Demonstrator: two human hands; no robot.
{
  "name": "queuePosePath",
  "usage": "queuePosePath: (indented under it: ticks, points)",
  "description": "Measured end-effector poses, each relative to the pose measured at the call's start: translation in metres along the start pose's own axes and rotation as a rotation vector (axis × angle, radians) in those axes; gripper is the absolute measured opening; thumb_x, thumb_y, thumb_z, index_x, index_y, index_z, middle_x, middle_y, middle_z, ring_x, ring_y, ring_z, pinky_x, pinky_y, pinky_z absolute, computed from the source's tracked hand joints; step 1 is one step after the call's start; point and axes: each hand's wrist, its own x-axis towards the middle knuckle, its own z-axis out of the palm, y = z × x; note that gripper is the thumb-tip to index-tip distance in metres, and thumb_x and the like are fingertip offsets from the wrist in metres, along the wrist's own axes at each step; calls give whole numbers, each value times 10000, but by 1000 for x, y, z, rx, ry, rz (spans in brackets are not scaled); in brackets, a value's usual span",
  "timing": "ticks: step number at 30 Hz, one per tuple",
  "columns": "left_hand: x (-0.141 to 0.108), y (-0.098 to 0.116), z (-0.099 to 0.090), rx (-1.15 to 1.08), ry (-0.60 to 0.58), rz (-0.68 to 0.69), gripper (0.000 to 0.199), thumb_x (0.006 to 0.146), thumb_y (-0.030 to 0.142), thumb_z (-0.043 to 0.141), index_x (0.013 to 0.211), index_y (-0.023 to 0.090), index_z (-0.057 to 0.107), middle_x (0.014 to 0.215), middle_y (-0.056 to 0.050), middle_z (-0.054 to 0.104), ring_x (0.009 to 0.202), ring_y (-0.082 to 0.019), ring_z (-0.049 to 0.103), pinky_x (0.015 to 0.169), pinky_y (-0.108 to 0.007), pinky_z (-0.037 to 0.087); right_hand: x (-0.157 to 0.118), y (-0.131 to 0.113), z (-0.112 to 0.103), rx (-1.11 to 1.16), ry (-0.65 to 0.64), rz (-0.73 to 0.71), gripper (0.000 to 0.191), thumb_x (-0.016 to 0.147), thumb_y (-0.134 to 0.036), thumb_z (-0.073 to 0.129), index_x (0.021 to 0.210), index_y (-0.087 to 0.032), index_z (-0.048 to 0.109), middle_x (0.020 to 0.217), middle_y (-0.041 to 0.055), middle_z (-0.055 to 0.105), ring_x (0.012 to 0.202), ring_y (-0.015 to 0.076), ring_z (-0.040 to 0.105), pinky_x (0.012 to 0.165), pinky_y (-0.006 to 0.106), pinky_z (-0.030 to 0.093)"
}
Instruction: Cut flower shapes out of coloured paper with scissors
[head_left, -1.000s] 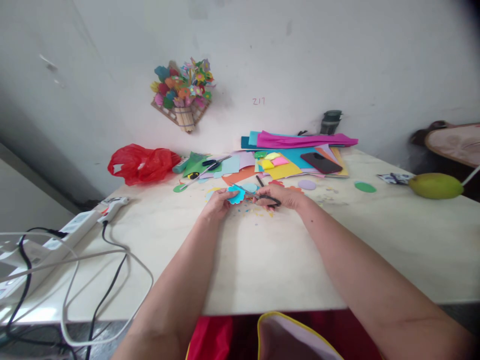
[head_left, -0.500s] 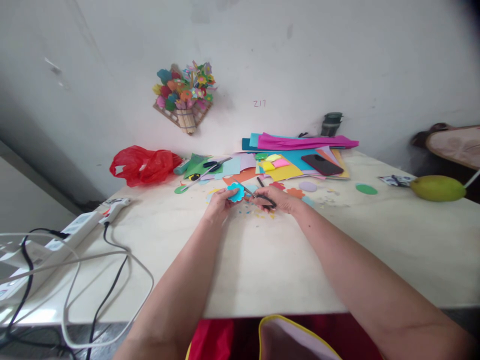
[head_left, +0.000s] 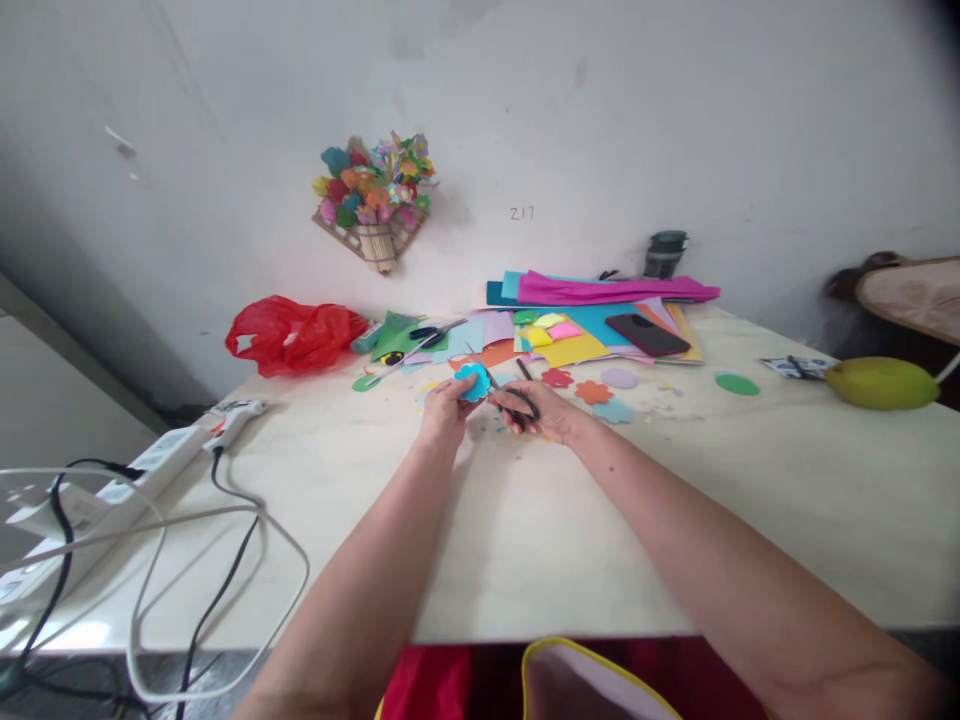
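Observation:
A scalloped blue paper flower (head_left: 474, 382) is pinched in my left hand (head_left: 445, 410), its thumb lying on the paper. My right hand (head_left: 546, 408) is closed round the handles of dark-handled scissors (head_left: 528, 402). The scissor blades point up and left, right beside the flower's edge; whether they touch the paper I cannot tell. Small paper scraps (head_left: 495, 428) lie on the table below the hands. Just right of the scissors are a red paper flower (head_left: 557, 379), an orange paper flower (head_left: 593, 392) and a light blue paper flower (head_left: 613, 410).
Behind the hands are coloured paper sheets (head_left: 574, 350), a phone (head_left: 647, 334) and a second pair of scissors (head_left: 431, 334). A red plastic bag (head_left: 296, 335) sits at back left. A power strip (head_left: 142, 470) with cables lies left, a yellow-green fruit-like object (head_left: 881, 383) right.
My right hand and the scissors have shifted slightly left, closer to the blue flower. More of the red, orange and light blue flowers shows. The whole view has shifted a little.

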Motion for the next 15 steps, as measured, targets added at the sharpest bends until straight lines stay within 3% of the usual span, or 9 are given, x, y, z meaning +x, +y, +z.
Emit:
queuePosePath:
  ticks: [15]
  points:
    - [-3,-6,5,1,92,131,245,474,237,764,551,139,552,503,30,553,486,-92,526,591,-258,458,4,10,14,107,57,-63,374,707,-503,624,757,-143,537,528,-35,538,370,58,473,284,155,206]
